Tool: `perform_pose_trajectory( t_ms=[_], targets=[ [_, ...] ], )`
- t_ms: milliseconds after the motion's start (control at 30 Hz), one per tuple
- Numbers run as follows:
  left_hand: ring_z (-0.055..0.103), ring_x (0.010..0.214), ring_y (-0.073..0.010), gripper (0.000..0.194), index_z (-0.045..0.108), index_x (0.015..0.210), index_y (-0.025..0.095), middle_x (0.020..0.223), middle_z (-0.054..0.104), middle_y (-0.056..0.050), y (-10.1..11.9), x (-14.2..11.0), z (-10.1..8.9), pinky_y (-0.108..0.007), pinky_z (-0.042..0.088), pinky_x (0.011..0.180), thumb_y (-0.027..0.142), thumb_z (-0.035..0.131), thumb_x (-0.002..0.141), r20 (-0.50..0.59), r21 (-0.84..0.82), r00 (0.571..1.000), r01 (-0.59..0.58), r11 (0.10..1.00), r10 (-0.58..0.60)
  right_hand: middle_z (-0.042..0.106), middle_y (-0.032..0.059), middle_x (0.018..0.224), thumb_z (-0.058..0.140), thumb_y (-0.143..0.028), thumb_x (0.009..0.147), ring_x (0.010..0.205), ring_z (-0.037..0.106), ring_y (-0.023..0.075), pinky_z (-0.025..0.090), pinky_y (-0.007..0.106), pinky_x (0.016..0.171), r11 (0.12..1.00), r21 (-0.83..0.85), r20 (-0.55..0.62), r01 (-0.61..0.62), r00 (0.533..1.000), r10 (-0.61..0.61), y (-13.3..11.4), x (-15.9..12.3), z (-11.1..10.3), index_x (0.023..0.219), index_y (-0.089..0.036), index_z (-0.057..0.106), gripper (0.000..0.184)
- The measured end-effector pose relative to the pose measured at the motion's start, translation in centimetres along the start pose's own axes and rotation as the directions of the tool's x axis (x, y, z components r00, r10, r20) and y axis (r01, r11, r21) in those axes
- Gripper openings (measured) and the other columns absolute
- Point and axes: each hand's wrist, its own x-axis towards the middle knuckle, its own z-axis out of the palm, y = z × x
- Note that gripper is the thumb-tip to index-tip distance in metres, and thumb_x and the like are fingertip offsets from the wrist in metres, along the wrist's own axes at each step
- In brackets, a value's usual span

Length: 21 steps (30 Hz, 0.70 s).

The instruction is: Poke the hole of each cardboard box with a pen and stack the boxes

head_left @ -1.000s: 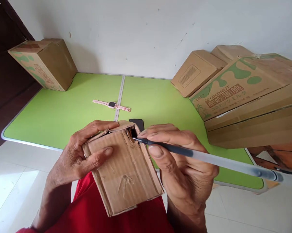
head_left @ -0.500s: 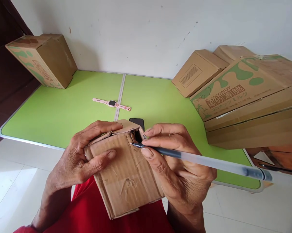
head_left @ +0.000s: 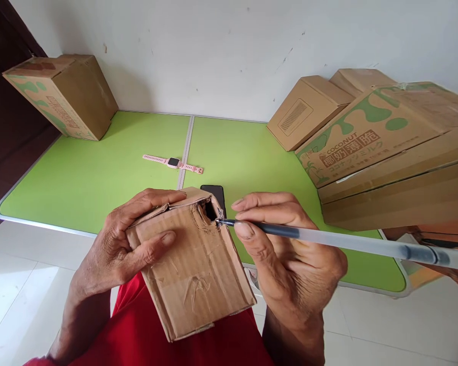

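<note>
A small, worn cardboard box (head_left: pixel 198 274) is tilted toward me above my lap. My left hand (head_left: pixel 125 239) grips its upper left part, thumb on the front face and fingers over the top edge. At the top right corner the box has a torn, dark-edged hole. Between thumb and fingertips, my right hand (head_left: pixel 289 249) pinches a pen (head_left: pixel 328 236) with a dark front and a clear barrel. Its tip touches the torn edge at the hole's lower right. Scribbled dark marks show around the hole.
On the green table (head_left: pixel 80 178) lie a pink-strapped smartwatch (head_left: pixel 173 162) and a black phone (head_left: pixel 213 192), partly hidden behind the box. One carton (head_left: pixel 68 96) stands at the far left. Several cartons, including a printed coconut one (head_left: pixel 358 142), are piled at the right against the wall.
The pen tip has moved right, from the box's front face left of the hole to the hole's lower right edge. My right hand has shifted slightly right; the left keeps its grip.
</note>
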Motion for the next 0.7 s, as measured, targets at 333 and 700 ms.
perform_pose_trajectory(
  t_ms=[333,700],
  targets=[
    [0.079,0.129,-0.0256,0.031,0.088,0.135,0.041,0.144,0.082,0.002,0.5,-0.4,0.4,-0.029,0.063,0.101,0.039,0.081,0.104,-0.171,-0.07,0.972,0.15,0.986,-0.16,0.078,0.0077,0.089,0.06,-0.031,0.115,0.084,0.074,0.0266,0.048,0.035,0.073,0.451,-0.801,0.037,-0.393,0.72,0.693,9.9,2.8,-4.6,0.096,-0.024,0.066,0.021],
    [0.077,0.134,-0.0327,0.026,0.091,0.121,0.041,0.138,0.085,0.002,1.7,-0.4,1.6,-0.039,0.059,0.108,0.048,0.086,0.097,-0.28,-0.125,0.915,0.264,0.956,-0.29,0.083,0.0219,0.123,0.059,-0.028,0.119,0.116,0.081,0.037,0.049,0.036,0.08,0.12,-0.952,-0.022,-0.282,0.454,0.89,14.3,1.3,-3.7,0.117,-0.015,0.082,0.026]
  ],
)
